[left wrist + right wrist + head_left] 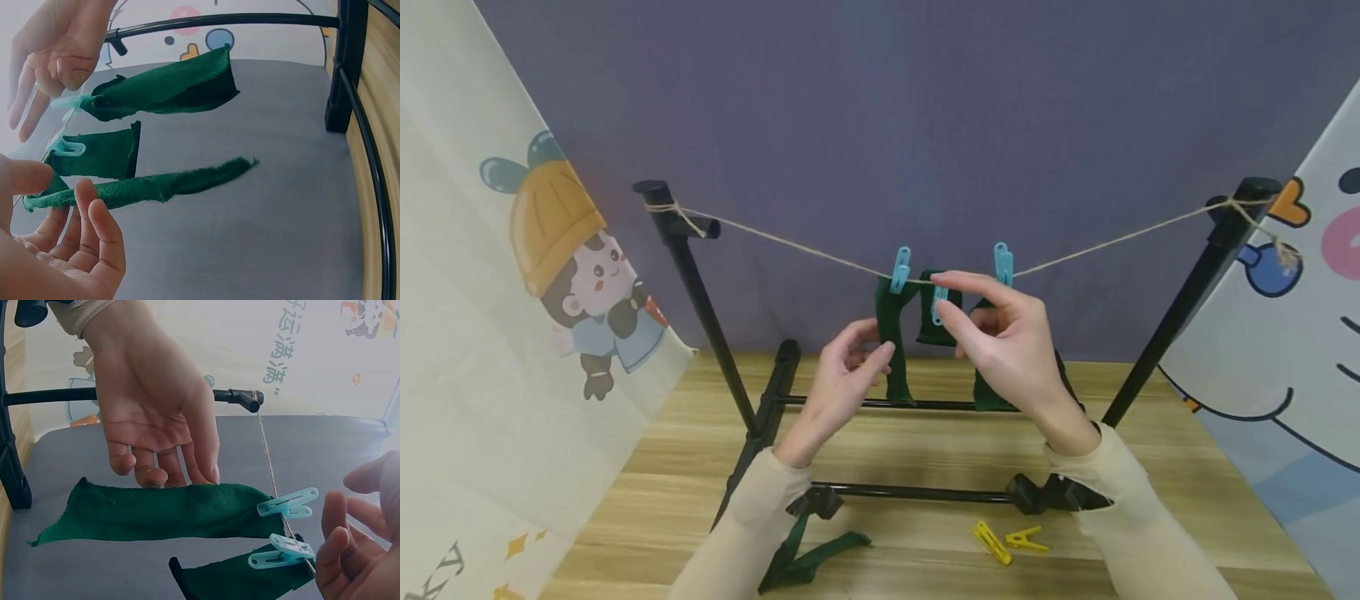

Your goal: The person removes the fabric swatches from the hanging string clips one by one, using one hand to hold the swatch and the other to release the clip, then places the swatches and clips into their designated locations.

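Three dark green cloth pieces hang from a twine line under light blue clothespins. My left hand [842,375] is at the left strip [892,354], its thumb tip by the strip's edge and its fingers loosely bent without pinching. The left clothespin [290,503] clips that strip at the top. My right hand [1011,350] is around the middle clothespin [281,551], thumb and forefinger spread, a gap showing in the right wrist view. That clothespin bites the short middle piece [103,153]. The right piece [162,87] hangs under the right clothespin [1003,263], partly hidden by my right hand.
The twine [797,244] runs between two black posts [700,300] of a pipe frame. On the wooden table [917,567] lie another green cloth piece [812,560] and two yellow clothespins [992,543]. A grey-blue backdrop [865,125] stands behind.
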Tool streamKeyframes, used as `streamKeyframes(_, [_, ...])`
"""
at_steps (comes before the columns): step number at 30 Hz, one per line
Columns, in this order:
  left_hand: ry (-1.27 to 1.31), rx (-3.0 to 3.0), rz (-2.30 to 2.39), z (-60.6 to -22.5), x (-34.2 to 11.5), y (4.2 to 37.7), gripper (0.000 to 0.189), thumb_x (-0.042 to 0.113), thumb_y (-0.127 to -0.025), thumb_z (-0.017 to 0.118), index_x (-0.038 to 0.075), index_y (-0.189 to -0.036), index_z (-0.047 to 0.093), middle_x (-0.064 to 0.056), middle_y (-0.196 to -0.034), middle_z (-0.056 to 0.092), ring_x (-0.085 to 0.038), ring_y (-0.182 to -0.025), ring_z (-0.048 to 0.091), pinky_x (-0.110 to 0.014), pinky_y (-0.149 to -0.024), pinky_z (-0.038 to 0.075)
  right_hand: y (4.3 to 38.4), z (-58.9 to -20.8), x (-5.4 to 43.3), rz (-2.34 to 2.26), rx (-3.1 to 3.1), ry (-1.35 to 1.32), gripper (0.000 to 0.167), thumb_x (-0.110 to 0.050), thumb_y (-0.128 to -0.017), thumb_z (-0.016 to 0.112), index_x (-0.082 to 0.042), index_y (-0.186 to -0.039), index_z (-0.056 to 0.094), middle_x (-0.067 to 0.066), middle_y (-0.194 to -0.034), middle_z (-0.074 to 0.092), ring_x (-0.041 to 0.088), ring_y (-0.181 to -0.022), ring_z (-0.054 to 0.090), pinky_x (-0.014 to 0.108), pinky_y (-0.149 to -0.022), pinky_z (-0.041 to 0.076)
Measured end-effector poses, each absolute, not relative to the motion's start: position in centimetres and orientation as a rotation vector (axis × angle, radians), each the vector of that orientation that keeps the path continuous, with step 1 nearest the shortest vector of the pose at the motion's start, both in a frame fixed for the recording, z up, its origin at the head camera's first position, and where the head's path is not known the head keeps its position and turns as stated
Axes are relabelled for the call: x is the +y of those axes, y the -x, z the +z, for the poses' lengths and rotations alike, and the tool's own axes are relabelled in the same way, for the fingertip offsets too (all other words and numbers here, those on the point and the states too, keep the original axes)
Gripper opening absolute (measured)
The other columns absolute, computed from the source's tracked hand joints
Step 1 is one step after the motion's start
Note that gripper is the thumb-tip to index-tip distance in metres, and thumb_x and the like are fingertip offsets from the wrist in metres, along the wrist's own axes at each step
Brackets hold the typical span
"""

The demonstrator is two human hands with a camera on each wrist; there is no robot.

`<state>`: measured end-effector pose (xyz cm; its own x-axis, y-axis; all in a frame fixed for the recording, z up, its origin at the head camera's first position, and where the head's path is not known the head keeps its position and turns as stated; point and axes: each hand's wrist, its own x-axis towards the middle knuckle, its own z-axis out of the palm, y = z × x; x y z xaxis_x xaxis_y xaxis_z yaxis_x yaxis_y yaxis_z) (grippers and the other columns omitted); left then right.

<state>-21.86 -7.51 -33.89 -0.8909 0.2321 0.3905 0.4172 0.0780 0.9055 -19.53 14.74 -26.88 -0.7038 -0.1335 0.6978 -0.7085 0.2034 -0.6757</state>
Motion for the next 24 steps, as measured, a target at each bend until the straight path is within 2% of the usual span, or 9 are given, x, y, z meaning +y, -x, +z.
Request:
streamKeyframes(3, [0.674,-2.184,-1.932,-33.7,-7.4,21.9,0.036,0.018,-0.108,0.061,0.007,-0.143,0.061,-0.018,-0.132,0.067,-0.02,-0.091,0.069,-0.032,-0.077,0.056,19.8,-26.6,14.6,1.525,-2.007,-0.778,0.033,-0.006,-0.101,0.071,-0.014,-0.133,0.075,-0.003,-0.058,0.064,0.015,-0.044,0.056,0.031,-0.036,0.03])
streamKeyframes(5, [0.681,-2.181,-1.933,-33.5,-7.3,22.0,0.036,0.018,-0.108,0.061,0.007,-0.143,0.061,-0.019,-0.13,0.067,-0.02,-0.091,0.069,-0.033,-0.077,0.057,19.9,-26.4,14.5,1.524,-2.013,-0.774,0.034,-0.007,-0.102,0.071,-0.015,-0.134,0.074,-0.002,-0.053,0.061,0.015,-0.042,0.054,0.031,-0.036,0.029])
streamKeyframes(12, [0.662,-2.189,-1.956,-32.9,-6.9,22.4,0.045,0.02,-0.109,0.06,0.011,-0.152,0.053,-0.018,-0.122,0.068,-0.017,-0.09,0.069,-0.038,-0.079,0.059,20.3,-25.7,13.8,1.509,-2.068,-0.766,0.035,-0.015,-0.104,0.069,-0.02,-0.139,0.071,0.003,-0.051,0.059,0.018,-0.044,0.056,0.032,-0.036,0.031])
streamKeyframes(14, [0.672,-2.182,-1.957,-32.8,-6.8,22.5,0.044,0.019,-0.109,0.06,0.01,-0.151,0.054,-0.019,-0.12,0.068,-0.017,-0.088,0.068,-0.038,-0.078,0.059,20.4,-25.5,13.7,1.504,-2.079,-0.77,0.035,-0.016,-0.105,0.068,-0.02,-0.14,0.07,0.003,-0.064,0.067,0.018,-0.045,0.058,0.032,-0.036,0.032])
streamKeyframes(16, [0.678,-2.173,-1.954,-32.8,-6.7,22.7,0.041,0.019,-0.109,0.06,0.01,-0.149,0.056,-0.019,-0.121,0.068,-0.018,-0.088,0.067,-0.039,-0.078,0.059,20.4,-25.3,13.5,1.511,-2.08,-0.778,0.036,-0.016,-0.105,0.068,-0.019,-0.141,0.07,0.003,-0.088,0.077,0.018,-0.047,0.06,0.033,-0.036,0.032])
streamKeyframes(19, [0.676,-2.164,-1.958,-32.7,-6.6,22.8,0.038,0.02,-0.109,0.06,0.009,-0.146,0.059,-0.018,-0.129,0.068,-0.018,-0.089,0.067,-0.042,-0.079,0.058,20.5,-25.1,13.2,1.526,-2.077,-0.789,0.036,-0.015,-0.105,0.068,-0.017,-0.141,0.069,0.001,-0.128,0.074,0.018,-0.049,0.062,0.033,-0.037,0.033])
streamKeyframes(20, [0.671,-2.162,-1.959,-32.6,-6.6,22.9,0.037,0.02,-0.109,0.061,0.009,-0.145,0.06,-0.017,-0.131,0.068,-0.018,-0.089,0.067,-0.044,-0.08,0.058,20.5,-25.0,13.2,1.529,-2.077,-0.795,0.036,-0.015,-0.105,0.068,-0.016,-0.141,0.069,0.002,-0.135,0.072,0.018,-0.049,0.062,0.033,-0.037,0.033])
streamKeyframes(24, [0.663,-2.151,-1.941,-32.3,-6.6,23.2,0.035,0.02,-0.109,0.061,0.007,-0.141,0.064,-0.019,-0.127,0.069,-0.018,-0.088,0.067,-0.046,-0.079,0.058,20.7,-24.8,12.9,1.536,-2.09,-0.802,0.037,-0.015,-0.105,0.068,-0.013,-0.142,0.068,0.005,-0.138,0.072,0.018,-0.051,0.062,0.033,-0.038,0.034])
